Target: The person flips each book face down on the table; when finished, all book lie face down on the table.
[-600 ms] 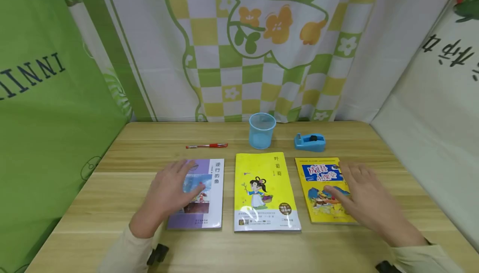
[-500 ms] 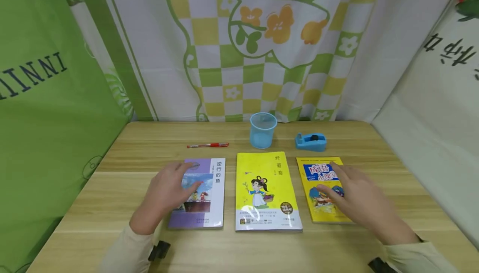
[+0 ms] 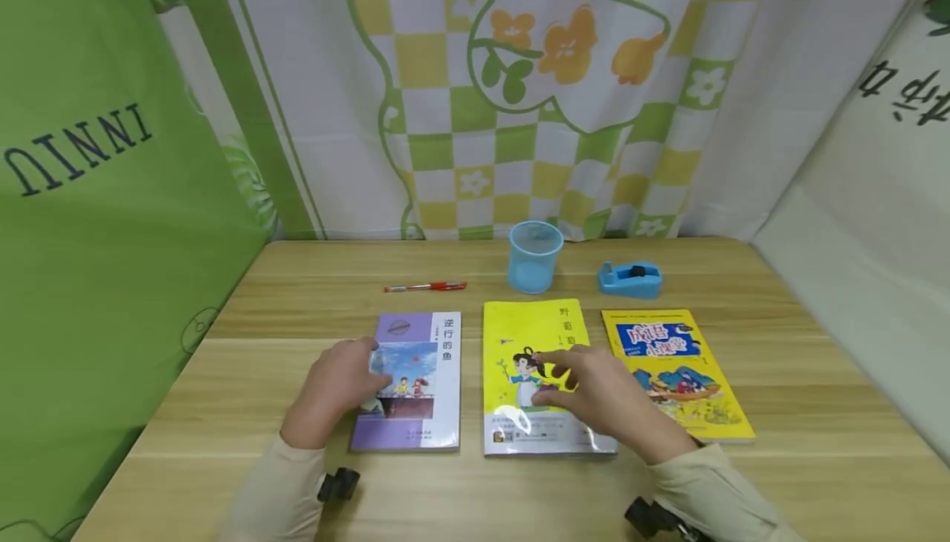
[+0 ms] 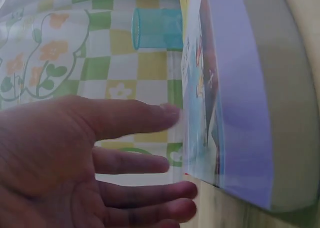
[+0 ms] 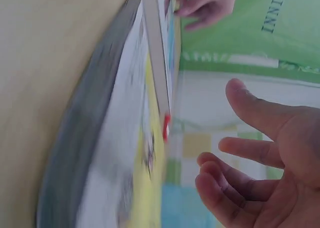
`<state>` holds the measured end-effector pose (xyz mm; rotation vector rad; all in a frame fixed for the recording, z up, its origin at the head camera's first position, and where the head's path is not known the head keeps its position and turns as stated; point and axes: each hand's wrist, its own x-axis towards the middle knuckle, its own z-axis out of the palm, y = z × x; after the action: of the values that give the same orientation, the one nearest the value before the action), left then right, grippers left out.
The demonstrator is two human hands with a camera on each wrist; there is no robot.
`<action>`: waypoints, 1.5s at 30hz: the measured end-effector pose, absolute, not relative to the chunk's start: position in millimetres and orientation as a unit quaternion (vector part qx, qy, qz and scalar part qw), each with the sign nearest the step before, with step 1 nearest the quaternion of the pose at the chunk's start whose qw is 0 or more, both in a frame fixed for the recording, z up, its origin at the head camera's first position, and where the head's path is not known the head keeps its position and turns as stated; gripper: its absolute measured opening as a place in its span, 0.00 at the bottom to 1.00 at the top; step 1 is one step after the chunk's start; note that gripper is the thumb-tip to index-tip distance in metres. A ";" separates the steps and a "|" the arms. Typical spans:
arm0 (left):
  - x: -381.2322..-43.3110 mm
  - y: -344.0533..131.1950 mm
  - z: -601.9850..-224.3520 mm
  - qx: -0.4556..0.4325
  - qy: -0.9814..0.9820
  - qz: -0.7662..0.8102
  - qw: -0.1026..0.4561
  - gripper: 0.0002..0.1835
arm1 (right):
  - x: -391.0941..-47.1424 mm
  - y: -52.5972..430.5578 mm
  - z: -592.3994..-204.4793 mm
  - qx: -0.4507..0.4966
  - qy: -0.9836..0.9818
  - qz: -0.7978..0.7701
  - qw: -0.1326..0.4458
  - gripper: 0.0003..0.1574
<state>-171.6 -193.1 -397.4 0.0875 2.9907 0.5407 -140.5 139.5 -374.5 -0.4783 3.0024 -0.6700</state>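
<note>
A purple-and-white book (image 3: 447, 398) lies at the left of the row. My left hand (image 3: 331, 389) is at its left side, overlapping the cover, fingers apart; in the left wrist view the thumb and fingertips end right by the book's edge, with nothing held. In the middle lies a yellow book (image 3: 505, 402) with a cartoon girl on its cover. Over its right half hovers my right hand (image 3: 604, 393), fingers loosely bent and nothing between them, hiding part of the cover. To the right lies a smaller yellow book (image 3: 690, 385) with a blue title panel.
Behind the books, a red pen (image 3: 425, 287), a translucent blue cup (image 3: 531, 266) and a blue tape dispenser (image 3: 629, 280) stand or lie across the wooden table (image 3: 326, 266). A patterned curtain (image 3: 460, 129) hangs at the table's back edge.
My right hand has moved left from the small yellow book to above the middle one, uncovering the small book. My left hand has shifted only slightly. The head view has turned a little left.
</note>
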 end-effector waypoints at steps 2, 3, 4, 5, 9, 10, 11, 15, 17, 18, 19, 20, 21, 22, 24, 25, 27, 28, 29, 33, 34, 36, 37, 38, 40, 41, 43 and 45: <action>-173.9 -192.3 -396.4 0.019 0.982 0.179 0.064 0.32 | -145.5 122.5 -380.4 -0.160 0.955 -0.246 0.038 0.30; -174.9 -192.1 -395.4 0.016 0.981 0.181 0.067 0.32 | -147.8 114.6 -383.6 -0.163 0.951 -0.259 0.046 0.30; -175.9 -192.1 -394.6 0.014 0.981 0.181 0.070 0.31 | -149.7 107.0 -386.3 -0.165 0.947 -0.270 0.054 0.30; -177.0 -192.3 -393.8 0.014 0.980 0.183 0.073 0.30 | -151.4 99.9 -389.2 -0.166 0.944 -0.278 0.061 0.30; -181.1 -193.7 -392.1 0.022 0.979 0.187 0.077 0.24 | -156.9 75.8 -399.1 -0.163 0.934 -0.306 0.084 0.33; -181.6 -194.1 -392.2 0.022 0.979 0.188 0.080 0.23 | -157.8 70.6 -401.4 -0.160 0.933 -0.310 0.090 0.34; -182.3 -194.5 -392.4 0.023 0.978 0.190 0.083 0.21 | -158.7 65.7 -403.7 -0.159 0.932 -0.312 0.094 0.36; -183.0 -194.6 -391.4 0.019 0.977 0.189 0.094 0.17 | -161.2 48.5 -412.1 -0.152 0.930 -0.320 0.101 0.39; -183.0 -194.3 -390.0 0.015 0.976 0.190 0.102 0.18 | -162.0 41.9 -414.9 -0.153 0.930 -0.321 0.095 0.39; -182.7 -194.2 -388.8 0.014 0.976 0.189 0.104 0.18 | -162.1 39.2 -416.0 -0.155 0.930 -0.320 0.090 0.39; -182.5 -194.2 -388.2 0.012 0.976 0.189 0.108 0.18 | -162.0 37.2 -416.9 -0.159 0.930 -0.319 0.085 0.38; -182.0 -194.2 -387.3 0.011 0.975 0.190 0.112 0.18 | -161.5 35.8 -417.2 -0.161 0.931 -0.318 0.080 0.37; -182.0 -194.2 -387.1 0.012 0.975 0.192 0.115 0.18 | -161.0 34.8 -417.2 -0.163 0.931 -0.317 0.077 0.35; -181.8 -194.3 -386.9 0.013 0.974 0.193 0.117 0.17 | -160.2 34.1 -417.1 -0.165 0.932 -0.315 0.072 0.35; -181.7 -194.5 -386.8 0.017 0.973 0.197 0.120 0.16 | -158.8 33.5 -417.0 -0.170 0.933 -0.312 0.063 0.35; -182.0 -194.6 -387.2 0.019 0.972 0.198 0.122 0.16 | -158.4 33.3 -416.9 -0.171 0.932 -0.313 0.061 0.34; -182.9 -195.1 -387.7 0.021 0.971 0.200 0.126 0.15 | -157.8 32.7 -417.2 -0.173 0.933 -0.312 0.055 0.35; -183.1 -195.3 -387.6 0.021 0.971 0.201 0.129 0.15 | -157.9 32.3 -417.6 -0.174 0.933 -0.312 0.053 0.34; -183.4 -195.5 -387.7 0.019 0.970 0.204 0.133 0.15 | -158.0 31.7 -417.9 -0.174 0.933 -0.311 0.052 0.31; -184.5 -196.6 -388.6 0.016 0.966 0.211 0.148 0.16 | -157.9 29.4 -418.5 -0.175 0.934 -0.309 0.050 0.22; -184.4 -196.8 -388.7 0.015 0.965 0.212 0.151 0.16 | -157.8 28.8 -418.5 -0.173 0.934 -0.308 0.052 0.20; -184.6 -197.4 -389.8 0.013 0.965 0.213 0.155 0.16 | -157.2 27.7 -418.5 -0.173 0.935 -0.305 0.053 0.20; -184.7 -197.7 -390.4 0.013 0.965 0.212 0.155 0.16 | -157.1 27.2 -418.8 -0.172 0.935 -0.304 0.054 0.20; -184.7 -197.9 -391.0 0.014 0.964 0.213 0.155 0.16 | -156.9 26.8 -418.6 -0.171 0.937 -0.301 0.054 0.19; -185.1 -198.1 -392.0 0.016 0.963 0.219 0.154 0.16 | -157.0 26.1 -419.0 -0.168 0.938 -0.299 0.055 0.17; -185.4 -198.3 -392.7 0.016 0.963 0.221 0.153 0.16 | -157.1 25.8 -419.3 -0.168 0.938 -0.298 0.053 0.17; -185.9 -198.7 -393.6 0.016 0.962 0.227 0.152 0.16 | -157.3 25.4 -419.3 -0.168 0.938 -0.298 0.053 0.17; -186.2 -199.1 -394.0 0.014 0.961 0.229 0.154 0.15 | -157.5 24.9 -419.5 -0.169 0.937 -0.302 0.053 0.19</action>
<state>-186.2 -199.1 -394.0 0.0392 2.7553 0.6562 -157.5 24.9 -419.5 -0.5133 2.8469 -0.9181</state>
